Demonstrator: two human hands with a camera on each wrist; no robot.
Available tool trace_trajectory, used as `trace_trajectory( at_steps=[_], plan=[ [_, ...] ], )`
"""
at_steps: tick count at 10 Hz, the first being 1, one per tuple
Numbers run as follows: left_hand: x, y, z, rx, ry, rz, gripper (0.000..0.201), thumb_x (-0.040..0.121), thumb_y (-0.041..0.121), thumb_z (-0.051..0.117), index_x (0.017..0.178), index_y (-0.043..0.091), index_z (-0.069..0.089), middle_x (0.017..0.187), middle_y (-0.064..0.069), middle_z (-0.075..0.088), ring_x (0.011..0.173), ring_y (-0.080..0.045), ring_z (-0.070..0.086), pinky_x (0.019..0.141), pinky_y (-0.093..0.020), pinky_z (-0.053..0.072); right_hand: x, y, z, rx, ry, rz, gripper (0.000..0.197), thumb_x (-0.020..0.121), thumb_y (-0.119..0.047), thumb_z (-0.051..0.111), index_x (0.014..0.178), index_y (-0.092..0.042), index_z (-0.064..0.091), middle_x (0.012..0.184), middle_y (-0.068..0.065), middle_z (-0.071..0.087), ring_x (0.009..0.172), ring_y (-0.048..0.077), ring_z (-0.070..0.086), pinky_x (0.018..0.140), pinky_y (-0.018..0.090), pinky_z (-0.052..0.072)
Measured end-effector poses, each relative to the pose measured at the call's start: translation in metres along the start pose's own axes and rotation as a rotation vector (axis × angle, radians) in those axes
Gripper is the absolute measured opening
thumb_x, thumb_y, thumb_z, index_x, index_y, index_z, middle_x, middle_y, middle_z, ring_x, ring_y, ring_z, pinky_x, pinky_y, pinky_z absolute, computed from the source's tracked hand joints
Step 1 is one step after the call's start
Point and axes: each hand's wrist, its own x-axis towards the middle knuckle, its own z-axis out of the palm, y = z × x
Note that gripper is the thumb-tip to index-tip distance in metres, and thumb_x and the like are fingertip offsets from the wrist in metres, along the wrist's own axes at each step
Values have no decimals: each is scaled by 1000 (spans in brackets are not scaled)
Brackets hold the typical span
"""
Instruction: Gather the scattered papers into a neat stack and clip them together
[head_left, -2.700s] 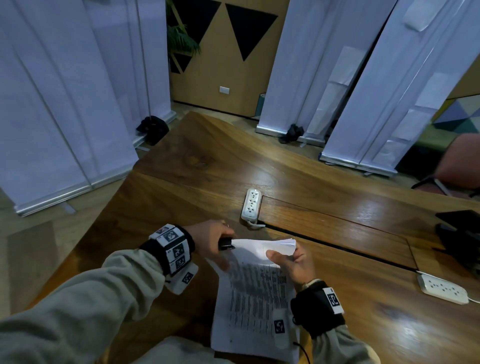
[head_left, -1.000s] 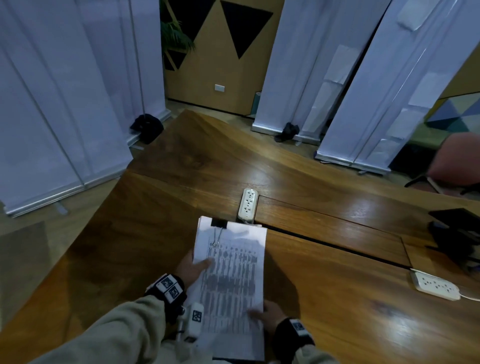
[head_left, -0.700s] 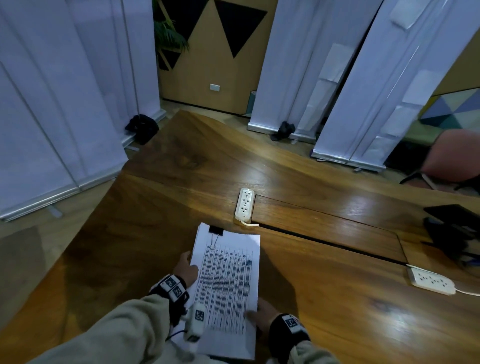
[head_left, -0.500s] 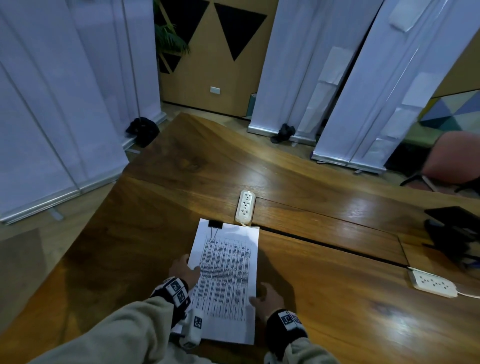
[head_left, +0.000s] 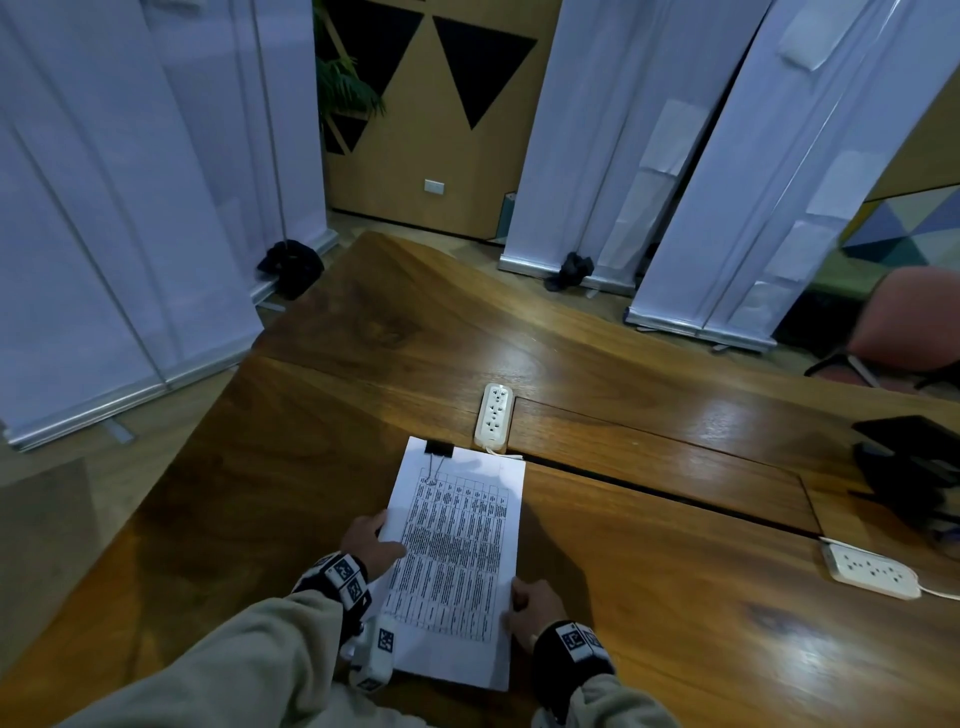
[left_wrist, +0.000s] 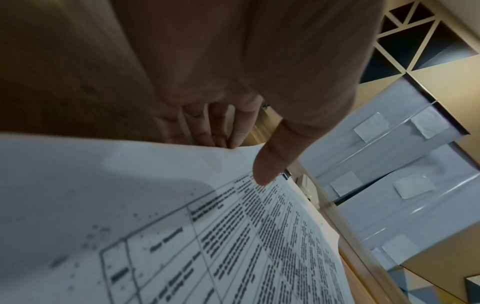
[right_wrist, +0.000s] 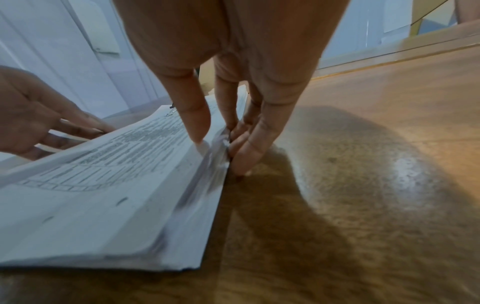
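Papers (head_left: 457, 561) lie clipped on the bench (head_left: 675, 597), binder clip (head_left: 438, 447) at the far left corner. Left hand (head_left: 370, 540) pinches the left edge, thumb on top, fingers beneath; right hand (head_left: 535, 603) pinches the right edge. To finish well, I'd lower both sides evenly, press flat, then release without skewing the sheets.
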Motion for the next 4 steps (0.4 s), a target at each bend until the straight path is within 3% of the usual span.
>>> trace_trajectory(
  at_steps=[2, 3, 4],
  plan=[
    [-26, 19, -5, 43, 21, 22, 81, 80, 21, 72, 148, 9, 30, 145, -14, 38, 127, -29, 47, 102, -32, 42, -10, -1, -4, 71, -3, -7, 41, 89, -15, 56, 130, -17, 52, 113, -3, 50, 122, 22, 53, 101, 28, 43],
    [-30, 20, -6, 28, 19, 46, 82, 84, 21, 69, 151, 13, 23, 148, -13, 36, 130, -30, 45, 106, -36, 41, -9, 1, -1, 156, 20, 25, 60, 89, -24, 58, 144, -21, 35, 132, 6, 49, 120, 22, 51, 101, 29, 44],
    [-37, 10, -2, 23, 38, 62, 83, 85, 24, 68, 152, 15, 20, 150, -12, 36, 133, -29, 43, 110, -40, 40, -8, 16, 3, 262, 45, 58, 74, 84, -46, 60, 146, -21, 27, 126, 2, 54, 106, 16, 54, 92, 27, 47]
  ],
)
